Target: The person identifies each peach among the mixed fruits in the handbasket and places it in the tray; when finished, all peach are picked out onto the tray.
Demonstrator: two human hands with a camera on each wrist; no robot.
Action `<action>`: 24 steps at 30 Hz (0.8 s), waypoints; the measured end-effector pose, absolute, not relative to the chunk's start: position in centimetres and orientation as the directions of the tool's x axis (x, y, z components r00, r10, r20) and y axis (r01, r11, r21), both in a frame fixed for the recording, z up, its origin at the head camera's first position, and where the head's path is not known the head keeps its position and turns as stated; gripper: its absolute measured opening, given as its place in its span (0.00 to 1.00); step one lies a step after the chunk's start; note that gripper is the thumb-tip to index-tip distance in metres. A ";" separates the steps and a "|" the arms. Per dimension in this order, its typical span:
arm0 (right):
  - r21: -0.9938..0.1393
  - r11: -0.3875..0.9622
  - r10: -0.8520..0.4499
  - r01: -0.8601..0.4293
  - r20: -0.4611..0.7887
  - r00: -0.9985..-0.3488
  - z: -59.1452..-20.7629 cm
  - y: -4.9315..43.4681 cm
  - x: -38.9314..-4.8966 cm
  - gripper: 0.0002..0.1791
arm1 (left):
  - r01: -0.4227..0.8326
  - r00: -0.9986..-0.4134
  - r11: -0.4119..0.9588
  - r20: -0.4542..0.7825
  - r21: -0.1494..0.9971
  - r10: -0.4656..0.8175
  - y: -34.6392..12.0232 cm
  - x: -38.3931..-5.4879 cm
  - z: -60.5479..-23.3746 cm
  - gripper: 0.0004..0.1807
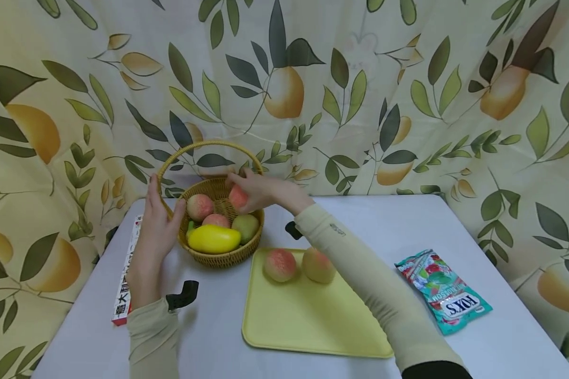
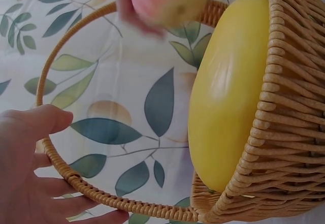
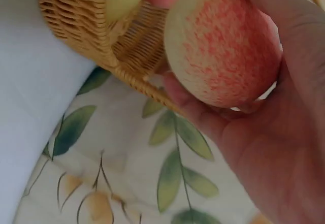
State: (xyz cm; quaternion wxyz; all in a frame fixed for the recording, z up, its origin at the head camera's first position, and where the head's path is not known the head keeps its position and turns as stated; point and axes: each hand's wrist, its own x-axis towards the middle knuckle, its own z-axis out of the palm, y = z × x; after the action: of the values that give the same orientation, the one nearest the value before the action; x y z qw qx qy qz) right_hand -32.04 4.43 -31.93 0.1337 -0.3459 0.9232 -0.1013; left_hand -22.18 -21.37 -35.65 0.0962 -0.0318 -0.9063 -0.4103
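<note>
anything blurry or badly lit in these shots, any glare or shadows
Right wrist: the right hand looks dim, though the speckles on its peach read clearly; left wrist: that hand and peach are blurred, while the basket weave is sharper and the yellow fruit has a pale sheen; head: soft, faint shading on the tray.
</note>
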 end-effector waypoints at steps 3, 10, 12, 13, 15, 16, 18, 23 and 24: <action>-0.328 0.699 -0.693 -0.636 -0.090 -0.715 -31.8 6.8 -29.9 0.31 | 0.141 -0.979 0.657 0.203 0.740 -0.019 -21.5 -22.2 -35.7 0.49; -0.446 0.671 -0.678 -0.592 -0.048 -0.733 -31.5 13.1 -24.4 0.30 | 0.175 -0.972 0.660 0.233 0.731 0.000 -21.6 -22.4 -35.3 0.48; -0.482 0.671 -0.654 -0.564 -0.027 -0.756 -31.4 15.2 -22.8 0.28 | 0.178 -0.972 0.658 0.235 0.732 0.001 -21.6 -22.4 -35.3 0.48; -0.501 0.670 -0.638 -0.548 -0.011 -0.770 -31.4 16.4 -22.0 0.27 | 0.179 -0.972 0.655 0.235 0.734 0.003 -21.6 -22.4 -35.4 0.48; -0.537 0.675 -0.592 -0.506 0.014 -0.805 -31.6 18.7 -20.4 0.24 | 0.178 -0.973 0.647 0.229 0.742 0.006 -21.6 -22.3 -35.5 0.48; -0.556 0.679 -0.565 -0.481 0.023 -0.825 -31.9 19.9 -19.7 0.22 | 0.178 -0.974 0.648 0.227 0.740 0.008 -21.5 -22.3 -35.5 0.48; -0.593 0.683 -0.506 -0.426 0.035 -0.862 -32.6 22.1 -18.5 0.20 | 0.174 -0.975 0.653 0.224 0.737 0.008 -21.4 -22.4 -35.5 0.48; -0.651 0.697 -0.405 -0.302 -0.010 -0.914 -33.7 25.2 -17.3 0.18 | 0.155 -0.978 0.664 0.211 0.732 -0.004 -21.4 -22.4 -35.5 0.49; -0.658 0.699 -0.392 -0.280 -0.025 -0.920 -33.8 25.5 -17.3 0.17 | 0.154 -0.977 0.665 0.212 0.731 -0.007 -21.4 -22.4 -35.5 0.49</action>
State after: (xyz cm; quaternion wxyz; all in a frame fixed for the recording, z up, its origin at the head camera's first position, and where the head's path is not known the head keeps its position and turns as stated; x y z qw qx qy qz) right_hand -17.26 25.52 -33.78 0.0815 -0.1829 0.9181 -0.3421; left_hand -22.38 -21.43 -35.53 0.0985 -0.0406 -0.9071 -0.4072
